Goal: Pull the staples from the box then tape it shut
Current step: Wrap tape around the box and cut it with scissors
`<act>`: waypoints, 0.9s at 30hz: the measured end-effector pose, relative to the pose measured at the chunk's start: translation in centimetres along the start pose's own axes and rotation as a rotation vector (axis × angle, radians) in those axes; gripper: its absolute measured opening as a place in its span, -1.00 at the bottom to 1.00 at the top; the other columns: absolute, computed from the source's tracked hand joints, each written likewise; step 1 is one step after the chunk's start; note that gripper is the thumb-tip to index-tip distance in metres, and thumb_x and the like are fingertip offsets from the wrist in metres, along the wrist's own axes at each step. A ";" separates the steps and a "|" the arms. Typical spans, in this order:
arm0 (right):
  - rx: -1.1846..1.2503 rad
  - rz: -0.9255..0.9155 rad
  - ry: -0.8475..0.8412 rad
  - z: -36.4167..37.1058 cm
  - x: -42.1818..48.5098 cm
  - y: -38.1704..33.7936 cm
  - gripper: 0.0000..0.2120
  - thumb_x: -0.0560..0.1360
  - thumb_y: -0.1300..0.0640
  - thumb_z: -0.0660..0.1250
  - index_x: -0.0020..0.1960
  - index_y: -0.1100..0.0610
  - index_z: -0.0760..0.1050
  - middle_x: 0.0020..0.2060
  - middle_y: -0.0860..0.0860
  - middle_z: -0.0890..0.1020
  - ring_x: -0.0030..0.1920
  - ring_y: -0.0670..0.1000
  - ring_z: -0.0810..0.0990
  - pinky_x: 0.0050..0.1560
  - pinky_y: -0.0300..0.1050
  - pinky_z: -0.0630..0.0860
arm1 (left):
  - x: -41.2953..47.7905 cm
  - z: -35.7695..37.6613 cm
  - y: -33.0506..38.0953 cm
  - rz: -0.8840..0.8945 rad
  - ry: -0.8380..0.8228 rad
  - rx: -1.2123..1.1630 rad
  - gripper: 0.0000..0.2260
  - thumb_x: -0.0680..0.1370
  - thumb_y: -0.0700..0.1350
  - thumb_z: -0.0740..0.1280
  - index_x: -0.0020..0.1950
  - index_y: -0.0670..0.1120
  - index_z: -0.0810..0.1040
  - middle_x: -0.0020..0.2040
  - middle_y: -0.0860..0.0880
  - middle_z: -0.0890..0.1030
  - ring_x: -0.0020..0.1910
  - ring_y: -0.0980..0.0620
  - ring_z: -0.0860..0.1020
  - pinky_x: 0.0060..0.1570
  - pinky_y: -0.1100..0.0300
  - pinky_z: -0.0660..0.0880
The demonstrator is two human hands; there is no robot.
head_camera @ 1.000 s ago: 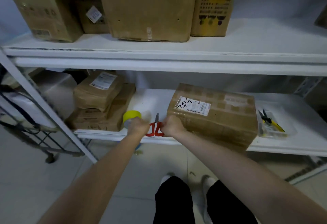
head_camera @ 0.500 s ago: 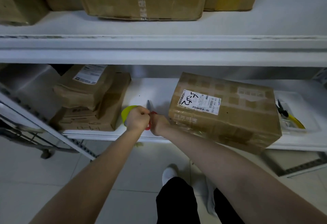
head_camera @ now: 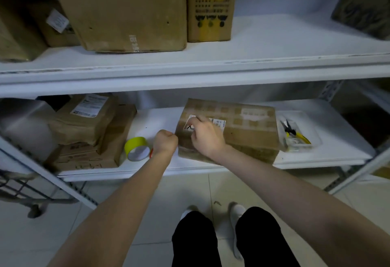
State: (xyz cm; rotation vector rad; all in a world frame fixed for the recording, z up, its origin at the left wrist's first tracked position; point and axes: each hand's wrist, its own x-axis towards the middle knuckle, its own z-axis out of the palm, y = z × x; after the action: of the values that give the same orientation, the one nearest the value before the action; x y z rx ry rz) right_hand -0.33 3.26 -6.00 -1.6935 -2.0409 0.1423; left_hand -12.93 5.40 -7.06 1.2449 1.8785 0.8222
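Observation:
A brown cardboard box (head_camera: 249, 131) with a white label lies on the lower white shelf (head_camera: 329, 152). My right hand (head_camera: 205, 138) rests on its top near the left end, bent fingers over the label. My left hand (head_camera: 165, 141) is a closed fist against the box's left edge. A bit of the scissors' red handle (head_camera: 151, 153) shows beside its wrist; the blades are hidden. A roll of yellow-green tape (head_camera: 136, 148) stands just left of that fist. Pliers with yellow handles (head_camera: 295, 133) lie in a clear tray (head_camera: 314, 142) to the right of the box.
Stacked brown parcels (head_camera: 88, 131) fill the lower shelf's left end. Large cartons (head_camera: 126, 11) stand on the upper shelf (head_camera: 274, 43), whose front edge overhangs the work area. A wire cart (head_camera: 19, 184) stands at the left, and my feet are on the tiled floor below.
My right hand left the scissors and moved right onto the box top. My left hand closed over the scissors and shifted toward the box's left edge.

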 end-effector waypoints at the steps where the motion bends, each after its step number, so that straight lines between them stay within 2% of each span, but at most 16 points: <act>1: -0.111 0.031 -0.056 -0.7 -0.8 1.5 -0.62 0.49 0.19 0.25 0.30 0.12 0.44 0.23 0.10 0.47 0.23 0.16 0.45 0.15 0.03 0.41 | -0.8 0.6 0.3 -0.008 -0.015 0.005 -0.89 0.47 -0.27 0.21 -0.24 -0.21 0.48 -0.11 -0.30 0.55 -0.08 -0.20 0.53 -0.10 0.12 0.44; 2: -0.215 0.085 -0.119 -1.3 -1.5 3.0 -0.55 0.49 0.09 0.27 0.38 0.10 0.36 0.30 0.10 0.40 0.32 0.16 0.36 0.29 0.06 0.32 | -1.4 1.3 0.4 -0.019 -0.020 -0.001 -0.89 0.40 -0.23 0.22 -0.13 -0.23 0.50 -0.05 -0.30 0.57 -0.04 -0.23 0.56 -0.06 0.08 0.49; 3: -0.296 0.148 -0.174 -1.9 -2.4 4.5 -0.46 0.49 -0.01 0.29 0.43 0.08 0.28 0.35 0.11 0.33 0.38 0.16 0.28 0.39 0.12 0.22 | -1.9 2.0 0.6 -0.032 -0.018 0.001 -0.73 0.37 -0.20 0.23 0.03 -0.24 0.49 0.06 -0.30 0.56 0.05 -0.27 0.55 0.02 0.03 0.50; 5: -0.379 0.250 -0.248 -2.6 -3.9 7.0 -0.36 0.47 -0.14 0.32 0.45 0.04 0.21 0.39 0.13 0.27 0.43 0.19 0.20 0.45 0.24 0.08 | -2.6 2.8 1.1 -0.039 0.008 0.084 -0.59 0.40 -0.21 0.24 0.26 -0.21 0.39 0.28 -0.27 0.41 0.21 -0.28 0.44 0.20 0.03 0.41; 8: -0.352 0.278 -0.273 -3.2 -6.4 10.1 -0.41 0.49 -0.01 0.34 0.46 -0.04 0.21 0.41 0.07 0.28 0.45 0.18 0.20 0.44 0.27 0.12 | -3.5 3.8 1.8 0.052 -0.049 0.266 -0.47 0.46 -0.21 0.25 0.44 -0.09 0.26 0.47 -0.18 0.15 0.44 -0.25 0.17 0.41 0.00 0.19; 10: -0.315 0.205 -0.249 -3.1 -7.2 11.1 -0.40 0.50 0.13 0.33 0.48 -0.05 0.20 0.44 0.01 0.28 0.46 0.13 0.19 0.45 0.19 0.14 | -3.3 4.2 1.5 0.113 -0.115 0.423 -0.41 0.48 -0.14 0.28 0.48 -0.04 0.17 0.51 -0.12 0.09 0.49 -0.20 0.03 0.44 -0.05 0.09; 13: -0.329 0.087 -0.236 -3.0 -7.2 11.8 -0.36 0.50 0.25 0.31 0.51 0.00 0.17 0.48 -0.01 0.24 0.49 0.08 0.16 0.45 0.08 0.11 | -3.1 4.3 0.7 0.107 -0.106 0.505 -0.41 0.45 -0.02 0.35 0.43 -0.01 0.21 0.48 -0.11 0.16 0.49 -0.19 0.04 0.41 -0.14 0.13; 15: -0.396 0.037 -0.247 -3.6 -6.8 12.6 -0.35 0.51 0.26 0.29 0.52 -0.01 0.15 0.50 -0.05 0.21 0.50 0.05 0.15 0.44 0.05 0.11 | -3.8 4.2 0.8 0.118 -0.050 0.560 -0.43 0.45 -0.04 0.33 0.43 -0.01 0.24 0.49 -0.10 0.13 0.51 -0.19 0.00 0.42 -0.18 0.12; 17: -0.485 0.072 -0.222 -4.4 -5.9 13.5 -0.38 0.50 0.25 0.28 0.50 -0.03 0.20 0.49 -0.02 0.25 0.46 0.07 0.21 0.41 0.06 0.14 | -4.2 4.5 0.9 0.170 -0.013 0.629 -0.52 0.46 -0.09 0.28 0.39 -0.03 0.35 0.50 -0.08 0.16 0.52 -0.19 -0.01 0.45 -0.17 0.08; 18: -0.504 0.133 -0.191 -4.8 -5.5 13.7 -0.41 0.48 0.25 0.28 0.47 -0.01 0.25 0.45 0.03 0.30 0.42 0.11 0.25 0.38 0.06 0.18 | -4.4 4.9 0.8 0.213 -0.010 0.635 -0.59 0.45 -0.09 0.27 0.31 -0.04 0.45 0.45 -0.08 0.27 0.51 -0.19 0.03 0.46 -0.15 0.07; 20: -0.465 0.292 -0.092 -5.1 -5.0 13.5 -0.49 0.44 0.28 0.28 0.37 0.11 0.31 0.31 0.15 0.36 0.31 0.17 0.31 0.28 0.06 0.29 | -4.8 5.6 0.5 0.266 -0.026 0.597 -0.79 0.39 -0.13 0.23 -0.04 -0.02 0.59 0.22 -0.05 0.53 0.47 -0.20 0.18 0.46 -0.10 0.07; 22: -0.318 0.434 0.019 -4.6 -5.0 12.3 -0.58 0.44 0.27 0.28 0.27 0.22 0.29 0.23 0.18 0.35 0.23 0.20 0.38 0.14 0.01 0.39 | -5.3 6.4 0.4 0.283 -0.047 0.554 -0.85 0.39 -0.19 0.22 -0.27 0.00 0.55 -0.01 -0.02 0.63 0.36 -0.16 0.31 0.40 -0.03 0.12; 24: -0.055 0.600 0.095 -3.8 -5.3 10.6 -0.62 0.53 0.11 0.26 0.25 0.24 0.25 0.22 0.18 0.34 0.20 0.22 0.46 0.03 0.01 0.45 | -6.1 6.8 1.2 0.276 -0.033 0.553 -0.80 0.44 -0.18 0.20 -0.35 -0.03 0.53 -0.11 0.00 0.63 0.22 -0.10 0.38 0.40 -0.10 0.10; 26: 0.265 0.795 0.044 -2.9 -5.2 9.4 -0.48 0.54 -0.07 0.27 0.29 0.24 0.19 0.27 0.18 0.32 0.21 0.24 0.48 0.07 0.04 0.45 | -6.0 7.3 1.8 0.241 -0.029 0.505 -0.77 0.46 -0.16 0.21 -0.36 -0.05 0.58 -0.15 0.04 0.64 0.10 -0.07 0.45 0.42 -0.20 0.04; 27: 0.397 0.857 -0.001 -2.4 -5.1 9.1 -0.40 0.50 -0.12 0.32 0.31 0.23 0.17 0.29 0.18 0.31 0.23 0.24 0.47 0.11 0.03 0.43 | -5.9 7.2 2.1 0.227 -0.041 0.457 -0.77 0.46 -0.14 0.22 -0.35 -0.03 0.60 -0.14 0.06 0.65 0.07 -0.06 0.49 0.42 -0.20 0.09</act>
State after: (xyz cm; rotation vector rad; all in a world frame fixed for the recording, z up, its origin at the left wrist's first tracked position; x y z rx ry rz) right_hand 9.48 -0.04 -8.78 -2.1470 -1.0535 0.7613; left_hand -4.29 1.40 -7.84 1.7649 1.9800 0.4841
